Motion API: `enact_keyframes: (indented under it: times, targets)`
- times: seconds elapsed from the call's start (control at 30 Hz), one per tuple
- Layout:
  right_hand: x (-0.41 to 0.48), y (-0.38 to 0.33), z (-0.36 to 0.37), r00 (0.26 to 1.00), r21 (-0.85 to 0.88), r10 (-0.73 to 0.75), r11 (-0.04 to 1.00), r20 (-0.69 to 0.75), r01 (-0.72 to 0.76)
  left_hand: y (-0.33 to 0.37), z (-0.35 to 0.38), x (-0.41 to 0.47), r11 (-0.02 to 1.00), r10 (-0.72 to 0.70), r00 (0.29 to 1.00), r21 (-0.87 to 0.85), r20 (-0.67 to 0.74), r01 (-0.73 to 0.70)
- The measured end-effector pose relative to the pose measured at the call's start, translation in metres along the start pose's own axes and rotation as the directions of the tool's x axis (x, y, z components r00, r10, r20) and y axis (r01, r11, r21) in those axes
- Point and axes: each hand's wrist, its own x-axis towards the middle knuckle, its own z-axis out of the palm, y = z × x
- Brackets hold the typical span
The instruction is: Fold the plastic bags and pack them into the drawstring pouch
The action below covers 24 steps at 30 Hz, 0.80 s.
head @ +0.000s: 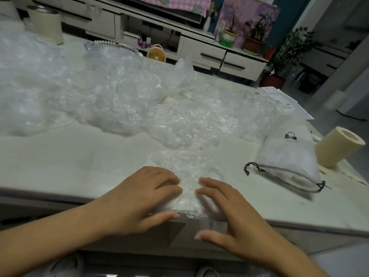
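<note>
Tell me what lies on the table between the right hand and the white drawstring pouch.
Head view: bare pale tabletop separates the right hand from the white drawstring pouch; only the pouch's black cord end reaches into that stretch.

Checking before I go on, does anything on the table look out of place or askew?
The bag under both hands hangs over the table's near edge. The cream roll by the pouch lies tipped.

Clear plastic bag (pixel 185 176) lies flattened at lower centre; crumpled bags (pixel 111 100) heaped across upper left; white drawstring pouch (pixel 289 156) lies right, mouth open.
</note>
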Motion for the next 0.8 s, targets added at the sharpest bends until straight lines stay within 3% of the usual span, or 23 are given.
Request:
enact_keyframes:
  times: [0.1, 0.33, 0.47, 0.57, 0.67, 0.73, 0.8]
  targets:
    - [0.002, -0.001, 0.001, 0.998, -0.056, -0.031, 0.998, -0.051, 0.028, -0.001, -0.001, -0.001, 1.0, 0.012, 1.0, 0.022, 0.025, -0.012]
    - [0.003, 0.003, -0.007, 0.991, 0.244, 0.136, 0.961, -0.009, -0.129, -0.003, 0.0, -0.001, 1.0, -0.016, 0.999, -0.016, 0.04, 0.016]
    - [0.009, 0.003, -0.015, 0.972, 0.44, 0.225, 0.867, 0.069, -0.232, -0.003, -0.003, -0.001, 0.998, -0.003, 1.0, -0.062, 0.016, 0.004]
    - [0.016, 0.003, -0.02, 0.962, 0.507, 0.273, 0.829, 0.004, -0.237, -0.007, -0.002, -0.002, 0.989, -0.036, 0.999, -0.142, -0.014, 0.034]
    - [0.026, 0.003, -0.02, 0.917, 0.539, 0.39, 0.792, -0.085, -0.287, -0.008, -0.001, 0.0, 0.948, -0.179, 0.973, -0.289, -0.147, 0.131]
    - [0.034, 0.004, -0.019, 0.871, 0.541, 0.466, 0.778, -0.156, -0.32, -0.006, -0.001, 0.006, 0.895, -0.329, 0.917, -0.385, -0.226, 0.226]
    - [0.043, 0.007, -0.016, 0.832, 0.524, 0.518, 0.774, -0.2, -0.356, -0.005, 0.0, 0.015, 0.838, -0.454, 0.865, -0.433, -0.213, 0.333]
